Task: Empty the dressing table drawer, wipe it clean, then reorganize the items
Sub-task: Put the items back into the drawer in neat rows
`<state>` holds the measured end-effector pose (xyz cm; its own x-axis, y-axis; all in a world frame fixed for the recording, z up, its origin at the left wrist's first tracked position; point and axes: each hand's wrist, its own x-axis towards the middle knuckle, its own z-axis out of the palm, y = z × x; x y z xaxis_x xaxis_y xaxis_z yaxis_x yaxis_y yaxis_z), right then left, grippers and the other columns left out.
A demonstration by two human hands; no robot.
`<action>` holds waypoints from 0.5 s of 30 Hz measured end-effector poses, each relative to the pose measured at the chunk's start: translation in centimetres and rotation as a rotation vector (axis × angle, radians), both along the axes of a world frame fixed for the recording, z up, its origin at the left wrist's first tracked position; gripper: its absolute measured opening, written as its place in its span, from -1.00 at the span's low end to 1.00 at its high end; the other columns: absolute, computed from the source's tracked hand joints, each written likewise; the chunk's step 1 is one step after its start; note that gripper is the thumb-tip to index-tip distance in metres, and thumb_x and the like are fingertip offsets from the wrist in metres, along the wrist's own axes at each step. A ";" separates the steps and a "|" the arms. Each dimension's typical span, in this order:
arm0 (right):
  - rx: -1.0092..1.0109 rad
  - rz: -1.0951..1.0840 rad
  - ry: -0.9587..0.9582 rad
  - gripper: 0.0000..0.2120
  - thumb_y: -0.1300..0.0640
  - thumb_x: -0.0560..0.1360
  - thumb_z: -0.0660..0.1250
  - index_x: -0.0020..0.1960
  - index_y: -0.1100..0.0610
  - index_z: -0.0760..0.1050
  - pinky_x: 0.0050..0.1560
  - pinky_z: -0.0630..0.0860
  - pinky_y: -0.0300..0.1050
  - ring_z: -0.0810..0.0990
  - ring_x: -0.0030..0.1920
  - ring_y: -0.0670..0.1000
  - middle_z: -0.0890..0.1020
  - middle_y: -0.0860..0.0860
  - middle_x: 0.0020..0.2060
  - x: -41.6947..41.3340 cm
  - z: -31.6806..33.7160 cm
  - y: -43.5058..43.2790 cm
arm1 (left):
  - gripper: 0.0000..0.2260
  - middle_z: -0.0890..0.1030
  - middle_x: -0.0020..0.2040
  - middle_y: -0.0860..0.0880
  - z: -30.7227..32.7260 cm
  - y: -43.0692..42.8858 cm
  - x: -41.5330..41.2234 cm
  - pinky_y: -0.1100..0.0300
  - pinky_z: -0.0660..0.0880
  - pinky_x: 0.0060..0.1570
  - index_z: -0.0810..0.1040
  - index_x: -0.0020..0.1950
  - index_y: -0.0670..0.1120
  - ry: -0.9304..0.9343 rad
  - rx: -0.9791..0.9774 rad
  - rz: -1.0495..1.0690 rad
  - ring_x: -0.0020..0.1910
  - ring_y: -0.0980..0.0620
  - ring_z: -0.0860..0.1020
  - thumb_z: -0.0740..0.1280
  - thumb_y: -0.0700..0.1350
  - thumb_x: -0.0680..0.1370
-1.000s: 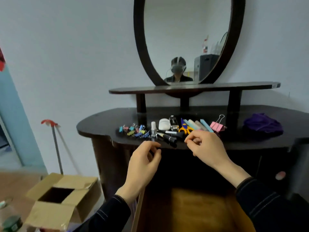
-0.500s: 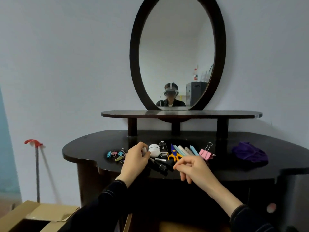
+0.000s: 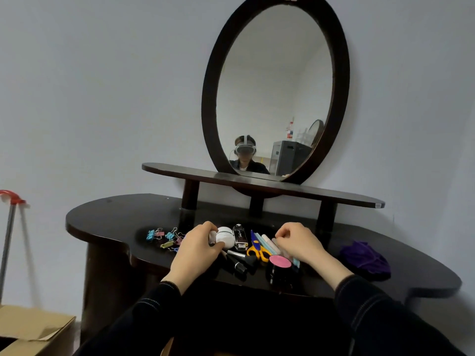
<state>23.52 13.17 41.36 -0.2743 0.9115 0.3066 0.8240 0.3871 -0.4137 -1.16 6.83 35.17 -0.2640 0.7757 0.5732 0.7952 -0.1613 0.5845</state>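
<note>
Hands in dark sleeves reached over the front edge of a dark dressing table (image 3: 115, 217) in the lower middle of the frame. The left hand (image 3: 195, 250) had its fingers and thumb curled round a small white-capped bottle (image 3: 212, 236), which touched a round white case (image 3: 226, 238). The right hand (image 3: 298, 242) was curled, knuckles up, over the far ends of some pastel sticks (image 3: 270, 244); I could not tell whether it gripped anything.

Between the hands lay a black flask with a silver cap (image 3: 239, 237), yellow-handled scissors (image 3: 258, 249) and, nearer the table edge, black makeup tubes (image 3: 239, 263) and a black jar with a pink top (image 3: 280, 268). Coloured binder clips (image 3: 164, 236) were scattered left of the left hand. A crumpled purple cloth (image 3: 365, 260) sat well apart at lower right.

Above, an oval mirror (image 3: 275, 93) stood on a raised shelf (image 3: 334, 196). A cardboard box (image 3: 33, 330) filled the lower left corner. The drawer was hidden behind the sleeves.
</note>
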 end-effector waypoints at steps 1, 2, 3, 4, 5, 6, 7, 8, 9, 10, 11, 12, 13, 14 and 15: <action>-0.033 0.001 -0.105 -0.88 0.06 0.55 0.30 0.01 -0.01 0.61 -0.13 0.60 -0.08 0.65 -0.16 -0.07 0.69 -0.08 -0.13 -0.3 0.1 0.6 | -0.79 0.51 -0.10 0.14 -0.1 0.0 0.0 0.41 0.28 -0.27 0.49 0.03 0.07 -0.004 0.004 0.000 -0.15 0.22 0.47 0.47 -0.04 0.48; -0.065 0.006 -0.178 -0.87 0.06 0.55 0.31 0.01 0.02 0.62 -0.13 0.60 -0.07 0.66 -0.12 -0.05 0.70 -0.05 -0.10 -0.7 0.1 1.1 | -0.80 0.51 -0.11 0.14 -0.1 0.1 0.0 0.41 0.28 -0.28 0.49 0.01 0.08 -0.011 0.011 0.003 -0.16 0.22 0.48 0.47 -0.04 0.48; -0.088 0.008 -0.218 -0.87 0.06 0.53 0.32 -0.01 0.04 0.62 -0.11 0.61 -0.04 0.67 -0.10 -0.02 0.71 -0.02 -0.08 -1.2 0.1 1.6 | -0.80 0.51 -0.12 0.14 -0.2 0.1 0.1 0.41 0.28 -0.28 0.49 0.00 0.08 -0.017 0.019 0.005 -0.16 0.22 0.48 0.47 -0.04 0.47; -0.095 0.002 -0.240 -0.88 0.06 0.52 0.34 -0.03 0.06 0.62 -0.08 0.63 -0.02 0.68 -0.10 0.00 0.72 0.01 -0.10 -1.6 0.1 1.9 | -0.80 0.52 -0.12 0.13 -0.2 0.1 0.1 0.40 0.28 -0.28 0.49 -0.01 0.08 -0.022 0.024 0.005 -0.15 0.22 0.48 0.47 -0.03 0.47; -0.090 -0.009 -0.256 -0.89 0.06 0.50 0.35 -0.04 0.07 0.62 -0.07 0.63 -0.02 0.69 -0.10 0.01 0.71 0.01 -0.12 -2.0 0.1 2.2 | -0.80 0.52 -0.12 0.13 -0.2 0.1 0.0 0.40 0.28 -0.28 0.49 -0.01 0.08 -0.023 0.026 0.005 -0.15 0.22 0.48 0.47 -0.03 0.47; -0.088 -0.021 -0.267 -0.89 0.06 0.49 0.37 -0.04 0.07 0.61 -0.07 0.62 -0.03 0.68 -0.11 0.01 0.71 0.01 -0.13 -2.3 0.1 2.4 | -0.80 0.51 -0.12 0.14 -0.2 0.2 -0.1 0.40 0.28 -0.28 0.49 -0.01 0.08 -0.021 0.027 0.003 -0.15 0.22 0.48 0.47 -0.03 0.47; -0.093 -0.028 -0.274 -0.89 0.06 0.48 0.39 -0.03 0.06 0.59 -0.09 0.62 -0.04 0.68 -0.11 0.00 0.70 0.00 -0.13 -2.6 0.1 2.6 | -0.80 0.51 -0.12 0.14 -0.3 0.2 -0.1 0.40 0.27 -0.28 0.49 -0.01 0.09 -0.017 0.026 0.000 -0.15 0.22 0.48 0.47 -0.03 0.47; -0.100 -0.032 -0.284 -0.89 0.07 0.47 0.40 -0.02 0.06 0.58 -0.10 0.61 -0.05 0.68 -0.12 0.00 0.69 0.00 -0.13 -2.7 0.2 2.8 | -0.80 0.51 -0.12 0.15 -0.2 0.3 -0.2 0.40 0.27 -0.28 0.49 -0.02 0.09 -0.015 0.027 -0.004 -0.15 0.22 0.48 0.47 -0.03 0.47; -0.098 -0.031 -0.304 -0.88 0.06 0.47 0.42 -0.02 0.05 0.58 -0.11 0.60 -0.06 0.68 -0.12 0.00 0.69 0.00 -0.13 -2.8 0.3 2.9 | -0.80 0.51 -0.13 0.15 -0.2 0.3 -0.2 0.40 0.27 -0.28 0.48 -0.02 0.10 -0.014 0.026 -0.007 -0.15 0.22 0.48 0.47 -0.03 0.47; -0.080 -0.025 -0.340 -0.88 0.05 0.47 0.43 -0.01 0.04 0.58 -0.13 0.59 -0.07 0.67 -0.11 0.00 0.69 -0.01 -0.12 -2.9 0.5 3.1 | -0.80 0.50 -0.13 0.15 -0.1 0.3 -0.2 0.40 0.27 -0.28 0.48 -0.03 0.10 -0.017 0.027 -0.009 -0.15 0.22 0.47 0.47 -0.03 0.47; -0.053 -0.018 -0.383 -0.88 0.05 0.47 0.43 -0.01 0.02 0.59 -0.16 0.58 -0.10 0.66 -0.10 -0.01 0.68 -0.03 -0.11 -3.0 0.6 3.1 | -0.81 0.50 -0.13 0.15 -0.1 0.2 -0.2 0.40 0.27 -0.28 0.48 -0.03 0.09 -0.019 0.028 -0.010 -0.15 0.21 0.47 0.47 -0.04 0.47; -0.029 -0.013 -0.422 -0.88 0.05 0.47 0.43 0.00 0.01 0.60 -0.19 0.56 -0.12 0.65 -0.10 -0.02 0.68 -0.04 -0.10 -3.1 0.6 3.1 | -0.81 0.50 -0.13 0.14 -0.1 0.2 -0.1 0.39 0.27 -0.28 0.48 -0.04 0.08 -0.020 0.029 -0.013 -0.15 0.21 0.47 0.46 -0.04 0.47; -0.019 -0.017 -0.448 -0.87 0.05 0.47 0.44 0.00 0.02 0.60 -0.19 0.56 -0.12 0.65 -0.10 -0.02 0.67 -0.04 -0.10 -3.2 0.4 3.1 | -0.82 0.50 -0.13 0.13 -0.1 0.1 -0.1 0.38 0.27 -0.28 0.48 -0.03 0.07 -0.021 0.029 -0.018 -0.16 0.20 0.47 0.46 -0.04 0.47; -0.018 -0.029 -0.459 -0.85 0.04 0.46 0.44 0.00 0.04 0.58 -0.16 0.58 -0.10 0.65 -0.11 -0.01 0.66 -0.03 -0.12 -3.4 0.3 3.2 | -0.82 0.50 -0.13 0.12 -0.2 0.1 0.0 0.38 0.27 -0.27 0.48 -0.03 0.06 -0.022 0.031 -0.022 -0.16 0.19 0.47 0.46 -0.04 0.47; -0.018 -0.048 -0.461 -0.82 0.01 0.46 0.45 -0.02 0.06 0.56 -0.14 0.59 -0.08 0.64 -0.13 0.00 0.65 -0.02 -0.15 -3.5 0.1 3.2 | -0.82 0.50 -0.13 0.11 -0.2 0.0 0.0 0.38 0.27 -0.27 0.49 -0.02 0.06 -0.024 0.033 -0.025 -0.15 0.19 0.47 0.46 -0.04 0.46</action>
<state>20.03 16.40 41.45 -0.3356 0.9305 0.1467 0.9403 0.3402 -0.0065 -1.19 6.82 34.97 -0.2585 0.7631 0.5923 0.7764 -0.2006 0.5974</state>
